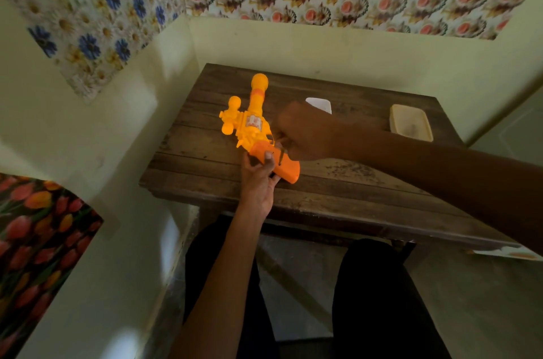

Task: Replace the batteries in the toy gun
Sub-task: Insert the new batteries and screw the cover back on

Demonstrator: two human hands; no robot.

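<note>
From the head view, the orange plastic toy gun (pixel 252 123) lies on the dark wooden plank counter (pixel 205 153), barrel pointing away and handle toward the person, likely so the battery cover faces up. The left hand (pixel 258 179) grips that handle, thumb on top, pinning it steady. The right hand (pixel 305 132) curls its fingers down at the handle's upper end; blur hides whether they pinch a thin dark tool. A white tray (pixel 318 105) and a beige plastic tub (pixel 411 123) sit behind, probably for loose parts
</note>
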